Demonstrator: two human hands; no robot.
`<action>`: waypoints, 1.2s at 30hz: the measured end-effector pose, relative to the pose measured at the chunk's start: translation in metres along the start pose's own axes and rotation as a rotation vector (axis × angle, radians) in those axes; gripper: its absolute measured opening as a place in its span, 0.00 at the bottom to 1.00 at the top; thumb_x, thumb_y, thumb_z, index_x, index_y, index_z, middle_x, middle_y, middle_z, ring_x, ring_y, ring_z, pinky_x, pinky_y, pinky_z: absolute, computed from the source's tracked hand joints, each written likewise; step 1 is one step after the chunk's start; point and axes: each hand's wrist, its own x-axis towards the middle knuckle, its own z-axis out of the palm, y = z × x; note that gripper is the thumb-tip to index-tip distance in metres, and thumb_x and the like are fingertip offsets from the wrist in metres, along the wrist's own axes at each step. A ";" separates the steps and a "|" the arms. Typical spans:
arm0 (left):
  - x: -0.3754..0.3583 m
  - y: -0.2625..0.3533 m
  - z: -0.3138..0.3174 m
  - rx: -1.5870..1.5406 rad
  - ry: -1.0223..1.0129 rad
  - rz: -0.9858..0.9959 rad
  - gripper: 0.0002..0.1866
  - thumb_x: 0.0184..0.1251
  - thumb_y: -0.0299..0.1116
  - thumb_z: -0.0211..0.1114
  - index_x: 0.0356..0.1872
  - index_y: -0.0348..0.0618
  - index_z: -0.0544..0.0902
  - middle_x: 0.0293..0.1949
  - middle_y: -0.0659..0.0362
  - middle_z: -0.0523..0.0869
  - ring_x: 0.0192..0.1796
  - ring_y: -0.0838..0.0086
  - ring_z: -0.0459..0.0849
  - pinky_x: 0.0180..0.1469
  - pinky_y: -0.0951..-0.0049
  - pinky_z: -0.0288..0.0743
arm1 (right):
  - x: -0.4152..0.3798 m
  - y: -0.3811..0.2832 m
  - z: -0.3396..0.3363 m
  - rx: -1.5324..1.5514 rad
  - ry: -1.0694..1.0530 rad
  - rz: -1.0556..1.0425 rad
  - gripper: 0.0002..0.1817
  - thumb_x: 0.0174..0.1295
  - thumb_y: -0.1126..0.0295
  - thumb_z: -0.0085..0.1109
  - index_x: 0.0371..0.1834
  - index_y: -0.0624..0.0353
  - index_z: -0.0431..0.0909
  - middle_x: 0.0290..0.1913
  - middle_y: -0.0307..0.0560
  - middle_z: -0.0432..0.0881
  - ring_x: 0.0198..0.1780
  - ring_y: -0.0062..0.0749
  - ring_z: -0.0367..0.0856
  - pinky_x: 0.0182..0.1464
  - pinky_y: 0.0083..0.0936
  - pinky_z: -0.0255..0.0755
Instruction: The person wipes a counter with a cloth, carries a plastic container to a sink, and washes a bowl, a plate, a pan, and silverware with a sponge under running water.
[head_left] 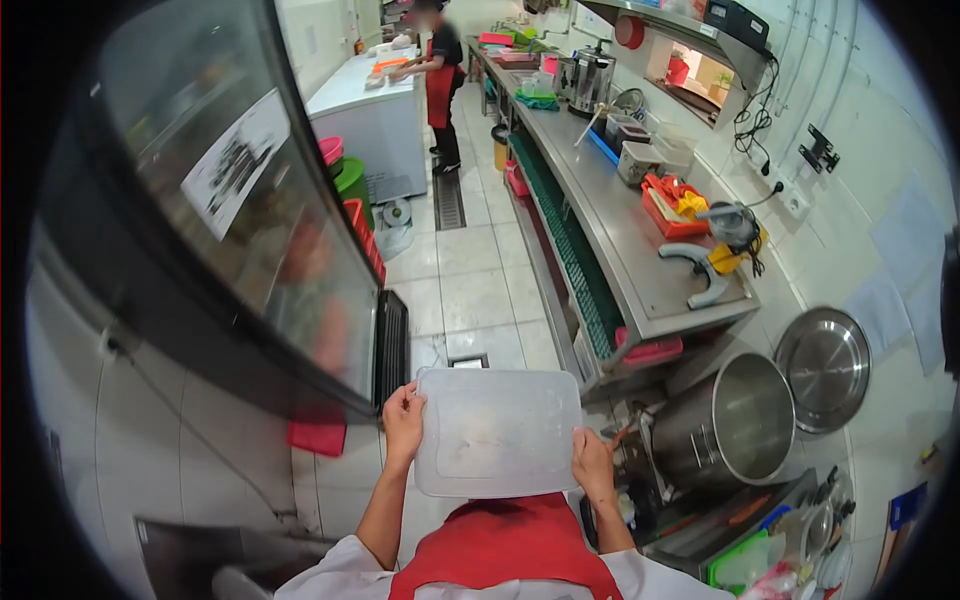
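Observation:
A translucent plastic container with a lid (498, 432) is held level in front of my red apron (505, 550). My left hand (403, 425) grips its left edge near the far corner, fingers wrapped round the rim. On the opposite side my right hand (592, 460) holds the right edge, lower down. Something pale shows faintly through the plastic, too blurred to name. Close to my left hand stands a glass-door fridge (250, 200). A large steel pot (725, 425) is to the right of my right hand.
A steel counter (600, 200) runs along the right wall, bearing a red basket (672, 205) and a steel urn (591, 80). A co-worker (442, 85) stands at a white chest freezer (370, 130) ahead. A floor drain (450, 203) lies in the tiled aisle.

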 end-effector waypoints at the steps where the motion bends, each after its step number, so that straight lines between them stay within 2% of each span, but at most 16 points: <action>1: 0.038 -0.009 0.011 -0.014 -0.003 -0.007 0.09 0.60 0.26 0.58 0.23 0.32 0.71 0.44 0.47 0.84 0.40 0.78 0.77 0.45 0.76 0.70 | 0.036 -0.003 0.012 0.005 0.014 0.001 0.21 0.69 0.59 0.42 0.28 0.67 0.72 0.28 0.68 0.76 0.36 0.69 0.74 0.37 0.53 0.65; 3: 0.113 -0.034 0.031 0.029 0.017 0.062 0.10 0.60 0.26 0.58 0.22 0.32 0.72 0.30 0.55 0.83 0.37 0.79 0.76 0.42 0.76 0.70 | 0.112 -0.013 0.034 0.080 0.015 -0.031 0.21 0.69 0.59 0.42 0.28 0.67 0.72 0.28 0.69 0.76 0.36 0.69 0.73 0.37 0.53 0.65; 4: 0.147 -0.028 0.041 0.030 0.019 0.062 0.10 0.60 0.26 0.58 0.22 0.32 0.72 0.30 0.55 0.83 0.37 0.79 0.76 0.42 0.76 0.70 | 0.150 -0.021 0.044 0.080 0.014 -0.032 0.21 0.69 0.59 0.42 0.28 0.67 0.72 0.28 0.69 0.76 0.36 0.69 0.73 0.37 0.53 0.65; 6: 0.210 -0.009 0.063 0.022 0.074 -0.139 0.09 0.61 0.26 0.58 0.22 0.33 0.73 0.23 0.59 0.78 0.36 0.80 0.76 0.41 0.77 0.70 | 0.236 -0.039 0.052 0.075 -0.019 -0.097 0.21 0.69 0.59 0.42 0.28 0.66 0.73 0.29 0.68 0.76 0.36 0.69 0.73 0.38 0.53 0.65; 11: 0.362 -0.006 0.105 -0.015 0.255 -0.061 0.08 0.62 0.26 0.58 0.27 0.30 0.76 0.30 0.57 0.83 0.34 0.81 0.75 0.41 0.78 0.69 | 0.444 -0.092 0.072 0.108 -0.116 -0.206 0.21 0.69 0.58 0.42 0.28 0.66 0.73 0.29 0.68 0.75 0.36 0.66 0.74 0.37 0.49 0.65; 13: 0.424 -0.012 0.125 -0.114 0.338 -0.064 0.08 0.61 0.26 0.59 0.26 0.30 0.75 0.41 0.49 0.85 0.34 0.79 0.76 0.42 0.77 0.70 | 0.531 -0.110 0.083 0.090 -0.159 -0.240 0.21 0.69 0.58 0.42 0.29 0.67 0.73 0.30 0.67 0.75 0.36 0.65 0.74 0.36 0.46 0.66; 14: 0.455 -0.014 0.136 -0.124 0.349 -0.065 0.08 0.61 0.26 0.59 0.26 0.30 0.75 0.41 0.49 0.85 0.34 0.79 0.76 0.42 0.77 0.70 | 0.575 -0.116 0.095 0.095 -0.159 -0.260 0.21 0.69 0.58 0.43 0.29 0.67 0.72 0.29 0.67 0.75 0.35 0.64 0.74 0.36 0.45 0.66; 16: 0.513 -0.020 0.153 -0.109 0.330 -0.243 0.10 0.61 0.26 0.59 0.23 0.31 0.73 0.51 0.42 0.81 0.41 0.72 0.79 0.47 0.73 0.71 | 0.662 -0.127 0.120 0.101 -0.161 -0.284 0.20 0.69 0.58 0.43 0.29 0.66 0.72 0.29 0.66 0.75 0.35 0.64 0.74 0.35 0.44 0.66; 17: 0.544 -0.036 0.166 -0.099 0.373 -0.139 0.10 0.59 0.27 0.61 0.23 0.32 0.75 0.50 0.41 0.80 0.46 0.67 0.80 0.52 0.70 0.69 | 0.706 -0.133 0.133 0.149 -0.184 -0.310 0.20 0.68 0.58 0.44 0.29 0.66 0.72 0.29 0.66 0.75 0.34 0.63 0.74 0.35 0.44 0.66; 20: 0.636 -0.042 0.201 0.062 0.333 -0.158 0.11 0.58 0.28 0.63 0.21 0.32 0.76 0.51 0.42 0.79 0.50 0.62 0.79 0.58 0.67 0.66 | 0.838 -0.141 0.168 0.166 -0.235 -0.328 0.20 0.68 0.57 0.46 0.29 0.66 0.72 0.29 0.65 0.75 0.34 0.62 0.74 0.35 0.43 0.66; 22: 0.707 -0.043 0.220 0.100 0.305 -0.138 0.12 0.58 0.29 0.64 0.20 0.34 0.75 0.50 0.45 0.79 0.46 0.65 0.80 0.51 0.68 0.73 | 0.911 -0.156 0.192 0.152 -0.244 -0.315 0.20 0.68 0.57 0.46 0.30 0.66 0.72 0.29 0.65 0.75 0.34 0.62 0.74 0.35 0.43 0.66; 24: 0.775 -0.034 0.246 -0.096 0.211 -0.391 0.11 0.57 0.29 0.65 0.20 0.36 0.75 0.46 0.51 0.79 0.42 0.69 0.81 0.38 0.70 0.78 | 0.990 -0.173 0.197 0.125 -0.187 -0.369 0.21 0.67 0.56 0.48 0.28 0.66 0.71 0.26 0.65 0.74 0.32 0.63 0.72 0.34 0.44 0.65; 25: 0.808 -0.036 0.261 -0.172 0.237 -0.401 0.07 0.56 0.28 0.64 0.26 0.39 0.74 0.39 0.55 0.77 0.37 0.73 0.79 0.29 0.74 0.78 | 1.027 -0.181 0.202 0.141 -0.162 -0.370 0.20 0.67 0.56 0.50 0.28 0.66 0.71 0.26 0.65 0.73 0.32 0.62 0.72 0.34 0.44 0.64; 29: 0.934 -0.024 0.305 -0.264 0.086 -0.535 0.11 0.55 0.23 0.60 0.36 0.41 0.68 0.32 0.57 0.75 0.31 0.75 0.78 0.28 0.70 0.80 | 1.166 -0.224 0.204 0.153 -0.174 -0.324 0.21 0.65 0.57 0.53 0.25 0.66 0.70 0.26 0.64 0.74 0.31 0.61 0.72 0.33 0.42 0.64; 34: 1.101 -0.028 0.372 -0.326 0.087 -0.568 0.07 0.54 0.23 0.58 0.33 0.39 0.69 0.26 0.58 0.76 0.25 0.73 0.78 0.27 0.70 0.80 | 1.353 -0.261 0.232 0.103 -0.207 -0.296 0.20 0.65 0.56 0.53 0.26 0.65 0.72 0.26 0.63 0.75 0.31 0.60 0.73 0.33 0.41 0.66; 36: 1.165 -0.036 0.396 -0.293 0.117 -0.600 0.05 0.54 0.25 0.58 0.30 0.37 0.72 0.24 0.58 0.76 0.24 0.73 0.79 0.27 0.70 0.81 | 1.430 -0.263 0.256 0.091 -0.179 -0.432 0.20 0.65 0.56 0.52 0.27 0.65 0.73 0.28 0.64 0.76 0.34 0.59 0.76 0.35 0.42 0.67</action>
